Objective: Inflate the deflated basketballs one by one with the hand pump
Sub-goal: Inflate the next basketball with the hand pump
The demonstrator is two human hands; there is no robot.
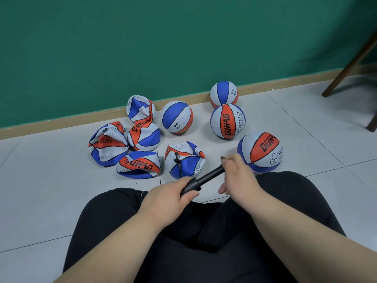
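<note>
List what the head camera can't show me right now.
Head view only:
- Handle of the hand pump: covered by the right hand.
- needle at the crumpled ball: too small to tell if seated.
- flat balls at rear left: overlapping, count unsure.
- wooden legs: cut off by the right edge.

Your hand pump looks like matt black plastic, its barrel smooth with a dull sheen. The thin hose lying over the ball beyond it is black and looks rubbery. The near-right inflated basketball shows you a pebbled, matt rubber skin. The deflated basketball just past the pump has the same skin, creased and folded. The floor is smooth pale tile with a soft sheen. The far wall is matt green, the chair leg at far right dark wood, and your trousers matt black cloth.
</note>
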